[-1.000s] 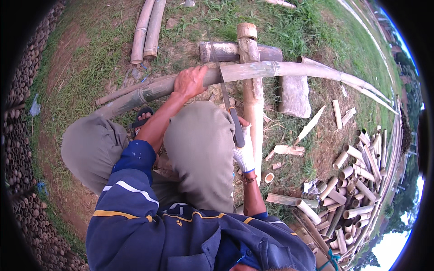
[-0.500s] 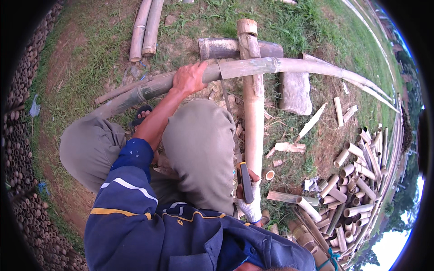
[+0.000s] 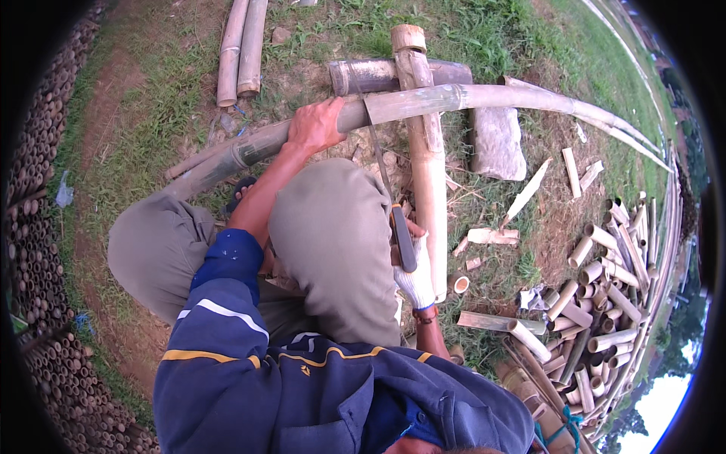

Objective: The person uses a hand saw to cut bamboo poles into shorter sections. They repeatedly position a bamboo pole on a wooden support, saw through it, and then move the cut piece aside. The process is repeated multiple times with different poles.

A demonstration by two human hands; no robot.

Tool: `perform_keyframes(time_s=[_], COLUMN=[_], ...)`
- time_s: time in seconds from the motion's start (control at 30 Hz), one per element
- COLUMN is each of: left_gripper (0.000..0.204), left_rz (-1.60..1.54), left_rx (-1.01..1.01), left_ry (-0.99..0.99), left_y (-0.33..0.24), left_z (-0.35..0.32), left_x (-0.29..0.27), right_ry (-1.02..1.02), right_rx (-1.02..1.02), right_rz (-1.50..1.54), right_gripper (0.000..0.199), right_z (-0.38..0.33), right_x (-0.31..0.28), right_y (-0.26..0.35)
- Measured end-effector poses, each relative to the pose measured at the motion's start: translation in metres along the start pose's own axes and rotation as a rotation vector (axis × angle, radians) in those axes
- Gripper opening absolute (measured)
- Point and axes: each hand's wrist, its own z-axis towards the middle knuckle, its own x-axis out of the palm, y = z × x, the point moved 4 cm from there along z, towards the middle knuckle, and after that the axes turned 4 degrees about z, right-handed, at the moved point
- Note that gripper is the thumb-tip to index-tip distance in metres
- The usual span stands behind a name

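Observation:
A long bamboo pole runs across in front of me, resting over a pale upright-looking bamboo post. My left hand is closed round the pole, just left of a cut line. In my right hand, which wears a white glove with bare fingertips, is a hand saw with a black and orange handle. Its narrow blade reaches past my knee and meets the pole at the cut. The blade's far tip is hidden by the pole.
Under the post's far end lies a dark bamboo length. A flat stone sits right of the post. Cut bamboo pieces are heaped at the right, more bamboo is stacked at the far left, and two poles lie ahead.
My right hand and the saw have moved forward, away from my body, the blade sliding at the cut. My left hand keeps its hold on the pole.

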Motion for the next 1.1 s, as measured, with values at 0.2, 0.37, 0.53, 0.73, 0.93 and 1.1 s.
perform_keyframes(time_s=[0.2,0.37,0.53,0.73,0.93,1.1], left_gripper=[0.071,0.072,0.081,0.08,0.076,0.072], left_rz=[-0.011,-0.014,-0.001,-0.078,-0.028,-0.047], left_rx=[0.031,0.013,-0.042,-0.05,-0.066,-0.084], left_ry=[0.006,0.107,0.246,0.312,0.258,0.262], left_y=[-0.007,-0.011,0.005,-0.013,-0.016,-0.017], left_z=[0.004,0.009,0.025,0.045,0.028,0.022], left_x=[0.002,0.007,-0.004,0.005,0.001,-0.001], right_ry=[-0.159,-0.099,-0.011,-0.006,-0.064,-0.033], right_rx=[0.219,-0.292,-0.304,-0.204,-0.217,0.208], right_rz=[0.531,0.056,0.275,0.328,-0.146,0.197], right_gripper=[0.06,0.072,0.073,0.069,0.064,0.059], right_z=[-0.08,0.13,0.176,0.174,0.055,-0.101], right_x=[-0.022,0.033,0.054,0.047,0.017,-0.017], right_y=[-0.024,-0.004,-0.016,0.007,0.07,0.066])
